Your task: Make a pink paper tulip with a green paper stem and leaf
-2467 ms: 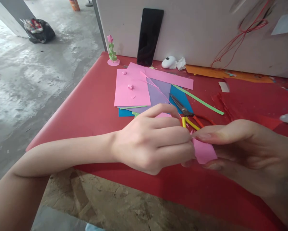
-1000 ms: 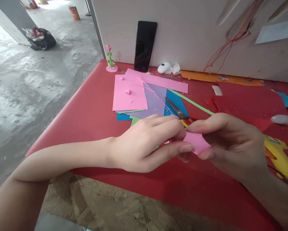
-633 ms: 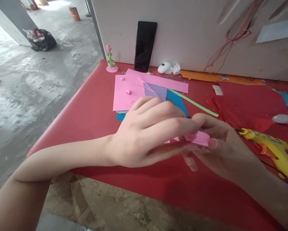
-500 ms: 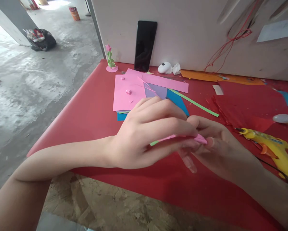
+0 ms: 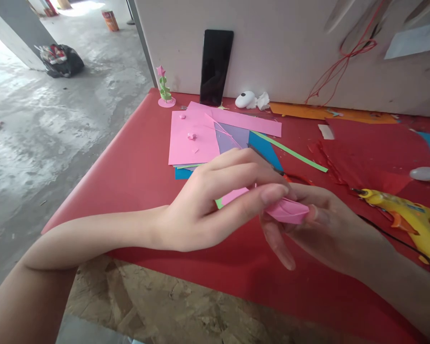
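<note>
Both forearms are bare with no sleeves showing, and the hands (image 5: pixel 215 200) wear no gloves.

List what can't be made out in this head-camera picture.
- Pink paper piece: its shape is mostly hidden by the left hand and right hand pinching it.
- Scissors: the left hand covers the blades; only a red handle shows.
- Glue gun: its rear is cut off by the right edge.
- Items hanging on the wall: blurred and cut by the top edge.
</note>
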`<move>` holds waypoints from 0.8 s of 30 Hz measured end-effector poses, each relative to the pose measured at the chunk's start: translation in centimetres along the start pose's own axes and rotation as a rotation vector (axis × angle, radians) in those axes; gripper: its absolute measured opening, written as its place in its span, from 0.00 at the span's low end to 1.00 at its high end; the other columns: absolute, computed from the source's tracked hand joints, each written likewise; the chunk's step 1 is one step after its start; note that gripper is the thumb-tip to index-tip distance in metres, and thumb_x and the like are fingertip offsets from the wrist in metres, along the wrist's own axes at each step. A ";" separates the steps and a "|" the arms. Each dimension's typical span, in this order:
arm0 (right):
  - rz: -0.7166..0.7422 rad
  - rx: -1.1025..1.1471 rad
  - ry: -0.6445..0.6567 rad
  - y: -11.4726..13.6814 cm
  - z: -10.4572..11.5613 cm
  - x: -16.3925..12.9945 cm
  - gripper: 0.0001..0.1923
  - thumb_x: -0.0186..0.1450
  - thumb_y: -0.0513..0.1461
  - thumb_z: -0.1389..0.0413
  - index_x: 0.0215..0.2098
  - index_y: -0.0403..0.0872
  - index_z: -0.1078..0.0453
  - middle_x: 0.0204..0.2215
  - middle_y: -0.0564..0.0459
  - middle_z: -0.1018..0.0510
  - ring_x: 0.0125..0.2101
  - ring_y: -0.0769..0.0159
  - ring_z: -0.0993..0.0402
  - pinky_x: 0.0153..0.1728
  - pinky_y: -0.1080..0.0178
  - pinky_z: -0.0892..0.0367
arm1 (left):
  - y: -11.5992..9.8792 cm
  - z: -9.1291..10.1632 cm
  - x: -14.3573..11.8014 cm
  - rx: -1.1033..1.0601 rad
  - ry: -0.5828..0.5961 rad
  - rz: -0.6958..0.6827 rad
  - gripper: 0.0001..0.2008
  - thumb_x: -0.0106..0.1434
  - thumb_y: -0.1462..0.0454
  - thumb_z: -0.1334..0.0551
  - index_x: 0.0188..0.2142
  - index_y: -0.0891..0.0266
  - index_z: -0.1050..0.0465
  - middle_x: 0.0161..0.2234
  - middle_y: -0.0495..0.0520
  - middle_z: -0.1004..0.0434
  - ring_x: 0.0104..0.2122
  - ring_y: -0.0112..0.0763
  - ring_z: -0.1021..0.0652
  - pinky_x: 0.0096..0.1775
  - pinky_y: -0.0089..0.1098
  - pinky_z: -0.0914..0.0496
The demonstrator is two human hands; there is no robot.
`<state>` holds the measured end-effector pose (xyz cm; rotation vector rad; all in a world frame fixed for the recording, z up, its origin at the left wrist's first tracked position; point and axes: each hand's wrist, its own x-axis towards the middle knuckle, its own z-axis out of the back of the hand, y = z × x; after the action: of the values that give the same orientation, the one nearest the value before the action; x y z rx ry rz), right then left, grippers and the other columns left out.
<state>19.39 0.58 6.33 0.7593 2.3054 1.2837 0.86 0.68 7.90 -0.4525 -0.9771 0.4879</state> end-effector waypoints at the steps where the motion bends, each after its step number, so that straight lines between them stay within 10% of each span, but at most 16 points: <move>1: 0.001 -0.001 -0.003 0.0 0.0 0.0 0.08 0.61 0.45 0.41 0.32 0.49 0.29 0.23 0.60 0.23 0.19 0.76 0.27 0.24 0.74 0.30 | 0.0 0.0 0.0 -0.002 0.002 -0.005 0.10 0.68 0.65 0.47 0.34 0.65 0.29 0.31 0.52 0.23 0.33 0.24 0.24 0.35 0.28 0.26; 13: 0.059 -0.121 -0.027 0.1 0.0 -0.3 0.06 0.60 0.44 0.40 0.34 0.53 0.26 0.23 0.61 0.22 0.17 0.76 0.27 0.22 0.74 0.30 | 0.2 0.0 -0.1 -0.123 0.009 0.001 0.02 0.62 0.67 0.39 0.33 0.62 0.28 0.30 0.51 0.26 0.31 0.25 0.26 0.34 0.29 0.28; 19: 0.448 -0.835 -0.417 0.6 -0.4 -1.5 0.11 0.59 0.42 0.39 0.41 0.60 0.26 0.26 0.63 0.21 0.24 0.74 0.24 0.26 0.73 0.26 | 0.2 0.2 0.1 -0.034 0.010 0.002 0.11 0.68 0.66 0.50 0.30 0.64 0.34 0.26 0.50 0.31 0.30 0.26 0.29 0.35 0.30 0.32; 24: 0.578 -1.354 -0.415 0.9 -0.8 -2.1 0.10 0.63 0.41 0.43 0.44 0.57 0.29 0.31 0.62 0.20 0.26 0.76 0.24 0.32 0.75 0.26 | 1.2 -0.2 -0.1 0.294 0.032 -0.245 0.13 0.69 0.62 0.52 0.28 0.61 0.38 0.24 0.51 0.33 0.26 0.30 0.33 0.34 0.35 0.35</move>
<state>20.76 -0.85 7.68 0.9785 0.5328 2.1727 0.76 1.55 7.08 -0.0744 -0.8980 0.3928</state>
